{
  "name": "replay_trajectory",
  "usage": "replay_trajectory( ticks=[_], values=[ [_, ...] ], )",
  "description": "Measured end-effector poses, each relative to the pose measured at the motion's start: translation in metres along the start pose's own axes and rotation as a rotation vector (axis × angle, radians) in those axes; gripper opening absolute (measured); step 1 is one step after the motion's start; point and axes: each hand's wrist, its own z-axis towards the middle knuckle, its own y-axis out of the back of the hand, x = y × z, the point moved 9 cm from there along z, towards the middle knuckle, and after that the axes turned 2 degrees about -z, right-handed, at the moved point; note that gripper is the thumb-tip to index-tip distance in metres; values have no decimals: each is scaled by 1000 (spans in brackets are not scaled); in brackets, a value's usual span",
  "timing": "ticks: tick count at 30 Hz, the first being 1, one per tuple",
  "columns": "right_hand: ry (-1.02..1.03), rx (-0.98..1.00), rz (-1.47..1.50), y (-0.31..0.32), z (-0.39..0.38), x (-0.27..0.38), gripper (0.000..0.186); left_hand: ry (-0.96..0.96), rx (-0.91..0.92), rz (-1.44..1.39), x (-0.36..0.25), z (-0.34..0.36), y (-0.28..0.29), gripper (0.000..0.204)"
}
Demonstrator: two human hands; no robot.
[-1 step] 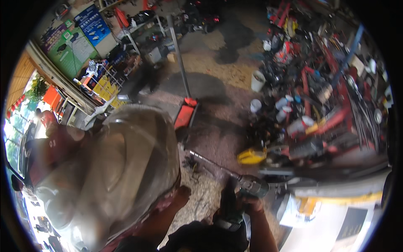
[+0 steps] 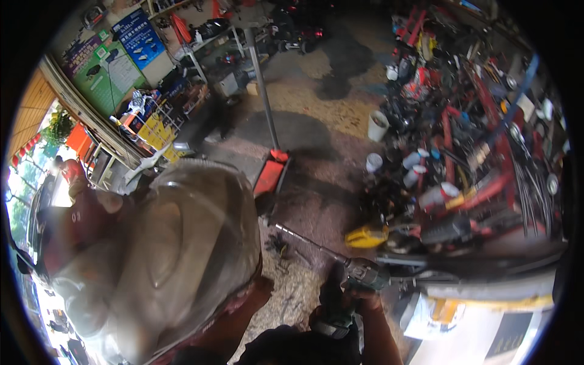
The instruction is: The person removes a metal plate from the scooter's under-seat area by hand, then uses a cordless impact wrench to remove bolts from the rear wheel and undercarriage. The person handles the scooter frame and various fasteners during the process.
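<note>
- The right hand (image 2: 361,300) is closest, low and right of centre, closed around the grip of a dark green-and-black power tool (image 2: 368,275), which it holds above the near part of the floor (image 2: 322,210).
- A long, thin metal rod (image 2: 313,244) runs from the front of the power tool up and to the left, its tip over the floor.
- The left hand (image 2: 263,292) is low and left of the tool, at the lower right edge of a large, rounded grey-brown panel (image 2: 213,228) with a cloudy sheen; its fingers are hidden, so whether it grips cannot be told.
- At the near right corner, a sheet of paper (image 2: 433,317) with a yellow patch lies on a pale flat surface (image 2: 468,334).
- Small dark pieces (image 2: 277,244) lie on the floor near the rod's tip.
- A bright yellow object (image 2: 367,237) sits right of the rod, toward the floor's right edge.
- A red floor jack (image 2: 271,173) stands just beyond the panel, its long grey handle (image 2: 263,91) rising at a slant.
- Further back, a white bucket (image 2: 378,125) stands beside crowded clutter along the floor's right edge.
- Beyond the floor's far left corner, blue and green posters (image 2: 139,38) hang on the wall.
</note>
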Motion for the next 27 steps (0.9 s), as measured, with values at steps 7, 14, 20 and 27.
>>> replay_trajectory(
  ticks=[7,14,20,27],
  values=[
    [-198,-51,37,21,141,138,32,144,-346,-245,-134,111,29,27],
    [-124,-36,-13,17,265,244,45,-199,-539,-359,-338,258,89,21],
    [-80,-60,-104,47,373,325,46,-450,-848,-224,-455,435,179,33],
    [-213,-147,-3,50,489,400,39,-382,-1193,-80,-543,584,243,71]
  ],
)
